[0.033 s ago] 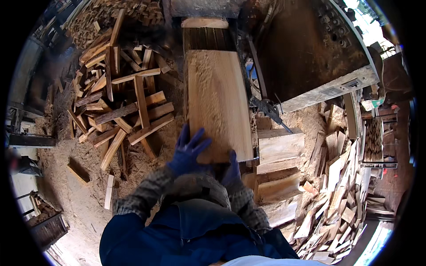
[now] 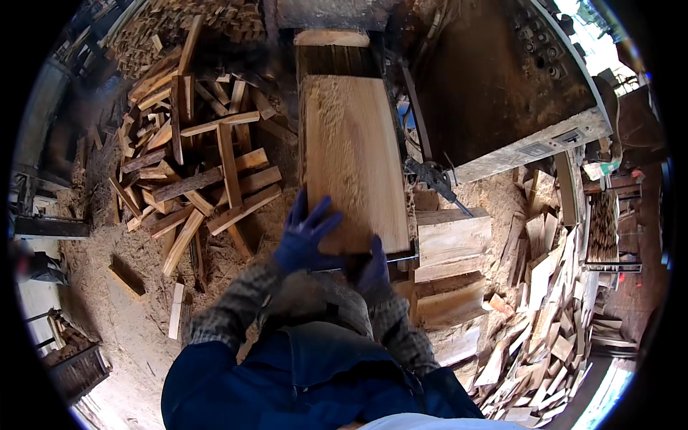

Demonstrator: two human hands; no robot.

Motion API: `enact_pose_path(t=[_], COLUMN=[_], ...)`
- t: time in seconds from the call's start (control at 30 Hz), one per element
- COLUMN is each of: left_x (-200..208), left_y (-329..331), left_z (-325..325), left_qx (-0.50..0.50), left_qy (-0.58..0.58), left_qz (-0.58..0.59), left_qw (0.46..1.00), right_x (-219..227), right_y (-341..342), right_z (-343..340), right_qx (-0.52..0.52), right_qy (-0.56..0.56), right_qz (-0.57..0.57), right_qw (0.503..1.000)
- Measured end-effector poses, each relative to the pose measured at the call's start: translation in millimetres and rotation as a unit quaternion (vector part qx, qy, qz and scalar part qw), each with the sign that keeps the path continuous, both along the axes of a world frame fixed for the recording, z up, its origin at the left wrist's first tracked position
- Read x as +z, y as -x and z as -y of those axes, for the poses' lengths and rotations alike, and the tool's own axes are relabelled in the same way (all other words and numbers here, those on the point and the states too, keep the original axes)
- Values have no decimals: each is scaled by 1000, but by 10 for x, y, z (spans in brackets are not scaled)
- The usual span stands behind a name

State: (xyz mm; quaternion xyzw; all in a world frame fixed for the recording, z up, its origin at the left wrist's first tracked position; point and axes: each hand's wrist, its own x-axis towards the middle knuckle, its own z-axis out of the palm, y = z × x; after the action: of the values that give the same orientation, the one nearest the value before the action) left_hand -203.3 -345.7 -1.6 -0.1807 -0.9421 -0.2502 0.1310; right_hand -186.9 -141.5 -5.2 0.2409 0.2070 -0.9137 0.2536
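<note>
A wide wooden board (image 2: pixel 358 158), dusted with sawdust along its left half, lies lengthwise on the dark machine bed (image 2: pixel 337 61). My left hand (image 2: pixel 304 233), in a blue-purple glove, rests on the board's near left corner with fingers spread. At the near end, right of centre, my gloved right hand (image 2: pixel 374 269) has one digit stretched up onto the board; its other fingers are hidden. Beyond the bed's dark slats, another piece of wood (image 2: pixel 331 37) shows at the far end.
Loose wooden offcuts (image 2: pixel 208 172) are heaped on the left over sawdust. A large brown machine cabinet (image 2: pixel 494 86) stands at right, with a metal lever (image 2: pixel 441 185) beside the bed. Thick boards (image 2: pixel 451 244) lie to my right, near a pile of thin scraps (image 2: pixel 545 337).
The board has slid slightly away from me, covering more of the dark slats. My left hand has shifted slightly forward, while my right stays at the near end.
</note>
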Motion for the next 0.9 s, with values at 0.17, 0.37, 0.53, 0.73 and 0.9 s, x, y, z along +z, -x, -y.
enact_pose_path(t=[0.17, 0.37, 0.53, 0.73, 0.9], left_x=[74, 23, -61, 109, -112], left_y=[1041, 1713, 2040, 1629, -71], left_z=[343, 631, 526, -184, -1656], left_qx=[5, 86, 153, 89, -308], left_qy=[40, 83, 92, 132, -203], left_qz=[-24, -19, -5, -118, 241], left_qw=[999, 993, 984, 980, 898], right_x=[-283, -43, -334, -753, -1321], right_y=[1012, 1123, 160, -1909, -3864], right_z=[261, 495, 40, -1337, -2169], right_qx=[7, 134, 157, 81, 66], right_qy=[48, -219, -245, -547, -705], right_qz=[-36, -167, -230, -71, 246], right_qw=[998, 952, 929, 830, 662])
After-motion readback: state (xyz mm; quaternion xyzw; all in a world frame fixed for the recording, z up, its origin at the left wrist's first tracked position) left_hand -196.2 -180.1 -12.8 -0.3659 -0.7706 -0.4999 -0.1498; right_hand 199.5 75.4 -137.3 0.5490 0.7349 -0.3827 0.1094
